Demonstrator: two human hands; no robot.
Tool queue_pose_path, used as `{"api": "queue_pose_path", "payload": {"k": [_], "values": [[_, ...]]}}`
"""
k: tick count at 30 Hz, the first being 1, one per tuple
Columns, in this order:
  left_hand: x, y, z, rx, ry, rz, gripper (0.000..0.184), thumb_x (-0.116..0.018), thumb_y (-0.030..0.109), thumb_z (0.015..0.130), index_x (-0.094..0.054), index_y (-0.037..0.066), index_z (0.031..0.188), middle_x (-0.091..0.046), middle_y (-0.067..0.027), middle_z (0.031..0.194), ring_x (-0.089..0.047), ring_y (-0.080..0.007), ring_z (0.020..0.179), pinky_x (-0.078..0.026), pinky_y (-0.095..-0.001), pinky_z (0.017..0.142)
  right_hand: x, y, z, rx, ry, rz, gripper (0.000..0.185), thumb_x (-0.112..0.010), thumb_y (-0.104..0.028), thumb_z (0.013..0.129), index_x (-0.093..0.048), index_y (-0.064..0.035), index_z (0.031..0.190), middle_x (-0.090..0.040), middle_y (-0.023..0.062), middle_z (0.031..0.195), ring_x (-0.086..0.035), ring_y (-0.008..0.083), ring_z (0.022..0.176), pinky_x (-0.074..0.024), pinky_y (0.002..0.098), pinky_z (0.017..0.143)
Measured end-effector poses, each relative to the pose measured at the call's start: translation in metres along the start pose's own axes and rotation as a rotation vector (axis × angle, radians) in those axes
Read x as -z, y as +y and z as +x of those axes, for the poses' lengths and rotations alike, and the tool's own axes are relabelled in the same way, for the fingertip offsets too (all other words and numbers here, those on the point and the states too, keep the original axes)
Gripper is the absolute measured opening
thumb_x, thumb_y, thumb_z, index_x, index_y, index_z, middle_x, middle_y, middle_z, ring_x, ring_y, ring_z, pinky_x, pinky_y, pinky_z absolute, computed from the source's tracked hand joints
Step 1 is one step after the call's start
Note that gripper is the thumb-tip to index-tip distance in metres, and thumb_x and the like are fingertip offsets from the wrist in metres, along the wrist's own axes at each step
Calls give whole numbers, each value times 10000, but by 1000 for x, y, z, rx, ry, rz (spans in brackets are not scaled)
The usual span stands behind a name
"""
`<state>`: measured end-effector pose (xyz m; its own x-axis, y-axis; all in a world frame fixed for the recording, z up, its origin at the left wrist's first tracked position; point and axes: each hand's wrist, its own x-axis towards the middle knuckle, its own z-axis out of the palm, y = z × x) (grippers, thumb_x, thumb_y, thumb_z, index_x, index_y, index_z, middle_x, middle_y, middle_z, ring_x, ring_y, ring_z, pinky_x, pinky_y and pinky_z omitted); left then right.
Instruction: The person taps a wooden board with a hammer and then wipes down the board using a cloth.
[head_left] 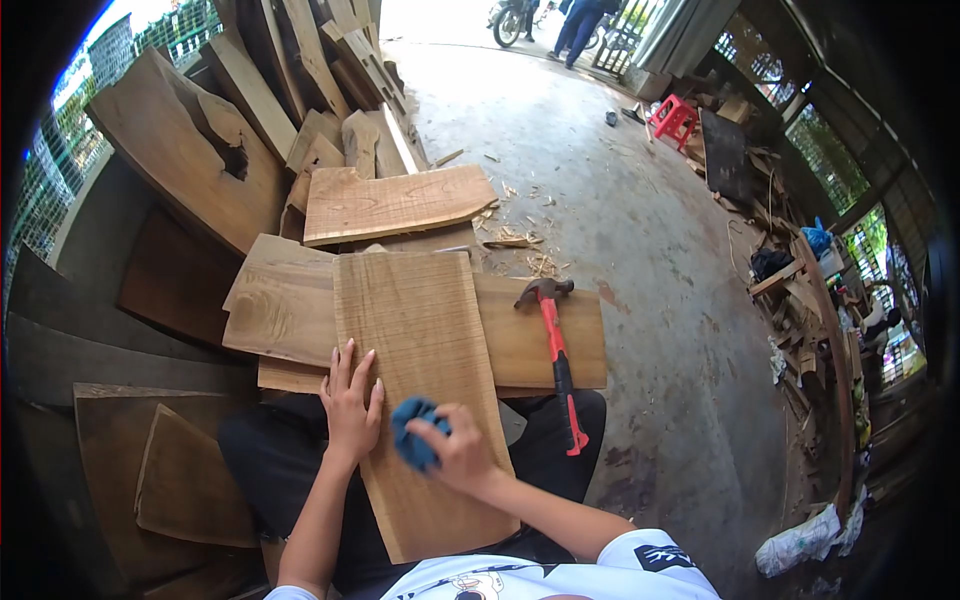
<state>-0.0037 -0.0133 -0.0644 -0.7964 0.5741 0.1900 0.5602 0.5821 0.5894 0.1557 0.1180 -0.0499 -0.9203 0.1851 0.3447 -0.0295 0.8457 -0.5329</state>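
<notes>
A long wooden board [415, 320] lies across my lap, its far end resting on other planks. My left hand [352, 410] lies flat on its left edge with the fingers stretched out. In my right hand [462, 450] is a bunched blue cloth [416, 434], pressed against the board's surface near its middle. To the right, a claw hammer [555, 350] with a red and black handle rests on a plank [530, 335] beneath the board, its handle end reaching past the plank's near edge.
Stacked boards [190, 150] lean along the left side. A curved-edge slab [400, 203] lies beyond the planks, with wood shavings [540, 265] on the concrete floor. A red stool [674, 120] and scrap wood line the right wall. Far back, a person [580, 30] stands near a motorbike [508, 22].
</notes>
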Motion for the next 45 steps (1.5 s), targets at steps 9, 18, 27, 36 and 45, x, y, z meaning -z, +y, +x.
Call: {"api": "queue_pose_path", "payload": {"k": [9, 18, 27, 36, 45], "values": [[1, -1, -5, -8, 23, -9, 482, -592, 214, 964, -530, 118, 1432, -301, -164, 1618, -268, -355, 1504, -210, -524, 1179, 14, 21, 26, 34, 25, -57, 592, -805, -68, 666, -629, -179, 1220, -553, 169, 1125, -590, 363, 1034, -522, 451, 871], [1, -3, -11, 49, 47, -56, 483, -589, 209, 973, -511, 101, 1438, -301, -193, 1605, -289, -360, 1490, -238, -516, 1169, -16, -19, -20, 151, -29, 46, 545, -799, -111, 686, -680, -223, 1206, -549, 155, 1094, -606, 331, 991, -548, 413, 858], [3, 0, -12, 16, 35, -39, 473, -590, 193, 964, -523, 77, 1417, -302, -197, 1607, -318, -361, 1478, -252, -511, 1159, 6, 21, 21, -159, 103, -69, 630, -857, -104, 623, -629, -188, 1205, -530, 174, 1112, -575, 387, 1070, -529, 465, 864], [10, -1, -9, -3, 102, -98, 457, -577, 194, 976, -528, 39, 1403, -399, -223, 1548, -372, -368, 1450, -281, -491, 1157, 12, 20, 15, -63, 90, 39, 570, -817, -70, 661, -639, -184, 1191, -537, 172, 1116, -604, 377, 1016, -534, 450, 858], [219, 123, 17, -731, 557, -221, 669, -516, 407, 999, -334, 60, 1542, -398, -257, 1542, -407, -434, 1413, -343, -574, 1135, -7, -3, 6, -140, 110, 64, 596, -845, -126, 669, -634, -200, 1221, -529, 163, 1111, -621, 383, 987, -551, 452, 826]]}}
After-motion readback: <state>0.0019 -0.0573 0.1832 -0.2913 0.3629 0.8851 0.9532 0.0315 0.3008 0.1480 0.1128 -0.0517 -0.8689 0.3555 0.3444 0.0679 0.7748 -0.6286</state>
